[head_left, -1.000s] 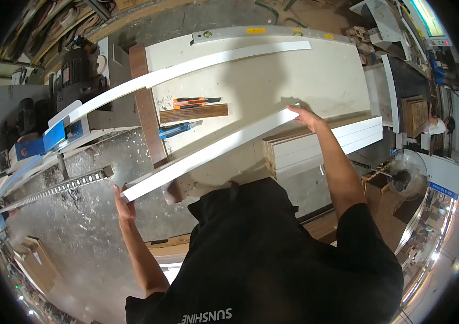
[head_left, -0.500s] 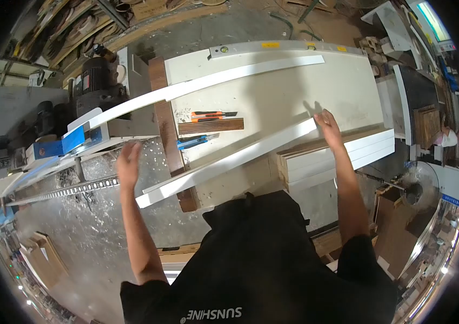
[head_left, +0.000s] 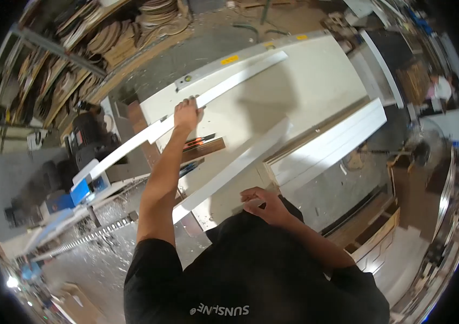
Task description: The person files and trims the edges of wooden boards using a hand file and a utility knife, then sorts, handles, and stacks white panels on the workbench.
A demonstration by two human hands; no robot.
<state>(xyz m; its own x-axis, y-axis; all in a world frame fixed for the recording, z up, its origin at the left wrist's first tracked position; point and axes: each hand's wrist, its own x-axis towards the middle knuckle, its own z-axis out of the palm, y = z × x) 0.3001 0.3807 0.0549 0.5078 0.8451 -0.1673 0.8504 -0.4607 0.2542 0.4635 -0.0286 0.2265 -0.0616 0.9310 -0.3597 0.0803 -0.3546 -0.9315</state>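
Note:
My left hand (head_left: 187,114) reaches across the bench with its fingers wrapped over the long white strip (head_left: 240,78) on the far side. Near my body, my right hand (head_left: 264,206) is held with loosely bent fingers apart and nothing in them. A second white strip (head_left: 235,166) lies diagonally between the two hands, touched by neither. By my left forearm are an orange utility knife (head_left: 199,141), a brown wood strip (head_left: 208,150) and a blue utility knife (head_left: 189,166), partly hidden by the arm.
A spirit level (head_left: 208,73) lies along the bench's far edge. Stacked white boards (head_left: 329,148) rest at the right. On the left stands a machine with a dark motor (head_left: 86,135) and a blue part (head_left: 80,191). Wood pieces fill the shelves (head_left: 72,86) behind.
My left hand has moved from the near strip's left end onto the far strip. My right hand has left the near strip's right end and drawn back towards my body. The view has tilted.

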